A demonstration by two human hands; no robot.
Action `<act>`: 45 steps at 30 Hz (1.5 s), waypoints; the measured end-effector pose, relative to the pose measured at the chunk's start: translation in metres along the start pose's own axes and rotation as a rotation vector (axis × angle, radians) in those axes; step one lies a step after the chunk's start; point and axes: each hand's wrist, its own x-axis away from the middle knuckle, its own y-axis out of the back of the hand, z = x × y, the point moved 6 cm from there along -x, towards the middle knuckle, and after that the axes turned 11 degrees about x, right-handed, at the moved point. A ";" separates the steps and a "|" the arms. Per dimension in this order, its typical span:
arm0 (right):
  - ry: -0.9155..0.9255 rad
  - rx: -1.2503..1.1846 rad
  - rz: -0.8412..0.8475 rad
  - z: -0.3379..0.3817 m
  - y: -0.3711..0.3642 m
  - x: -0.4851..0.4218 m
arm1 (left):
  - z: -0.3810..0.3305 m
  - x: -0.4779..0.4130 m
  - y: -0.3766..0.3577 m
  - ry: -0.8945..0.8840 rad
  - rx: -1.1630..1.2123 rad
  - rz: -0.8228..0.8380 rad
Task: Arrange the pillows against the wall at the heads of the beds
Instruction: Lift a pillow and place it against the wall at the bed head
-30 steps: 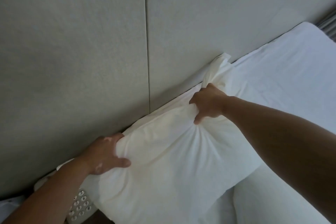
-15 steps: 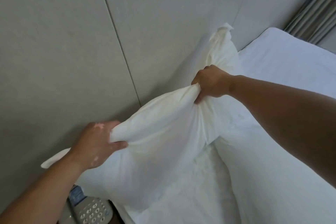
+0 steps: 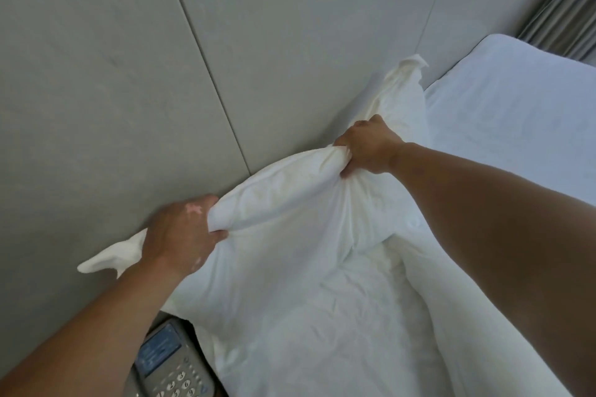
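Two hands: both grip one white pillow [image 3: 283, 219] along its upper edge, which lets the person stand it up on its long side instead of leaving it flat.
Head view, left hand: the left hand [image 3: 180, 235] is clenched on a bunch of the case near the pillow's left end, thumb in front and fingers [image 3: 206, 203] wrapped behind, next to the wall [image 3: 129, 90]; a loose flap of the case [image 3: 106, 256] sticks out past the wrist.
Head view, right hand: the right hand [image 3: 367, 148] is clenched on a gathered fold at the top edge further right, so the fabric draws into tight creases under it.
Pillow position: it stands tilted at the head of the bed [image 3: 338, 316], top edge close to the wall, lower edge resting on the rumpled sheet; whether it touches the wall cannot be told.
Reason for the hold: gripping at two spread points likely keeps the soft filling from sagging while the pillow is leaned back.
Second pillow: another white pillow end [image 3: 406, 90] rises behind the right hand, against the wall.
Further bedding: a smooth white mattress area [image 3: 516, 126] lies to the right, with a curtain [image 3: 567, 10] beyond it.
Beside the bed: a telephone [image 3: 167, 371] sits below the left forearm, just beside the hanging sheet.
Judged stage: the pillow seems near its place, with pressing back and letting go not yet done.
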 end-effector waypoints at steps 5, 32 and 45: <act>0.039 0.159 0.125 -0.011 -0.002 -0.027 | 0.021 0.000 -0.012 0.036 0.006 0.113; -0.043 0.201 0.185 -0.036 0.002 -0.044 | 0.028 -0.016 -0.004 0.088 0.086 0.072; -0.205 0.096 -0.116 -0.029 -0.011 0.015 | 0.023 0.017 -0.012 0.023 -0.038 -0.179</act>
